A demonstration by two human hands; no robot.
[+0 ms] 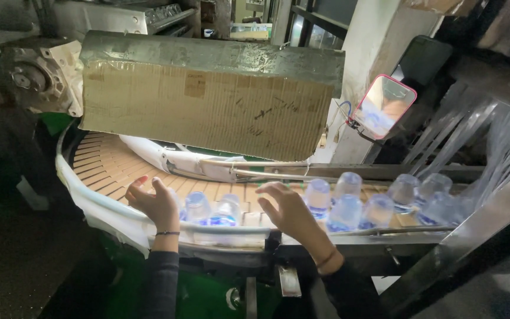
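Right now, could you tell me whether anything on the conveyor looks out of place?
A worn cardboard sheet stands as a makeshift cover above the belt. The clear bottles are bunched unevenly between both hands, not in single file.

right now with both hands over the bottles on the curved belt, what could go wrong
The left hand and right hand hover open beside two clear plastic bottles on the tan slatted conveyor; a nudge could tip them. Upright bottles crowd behind, so one fallen could jam the lane. Fingers near the white guide rail might get pinched.
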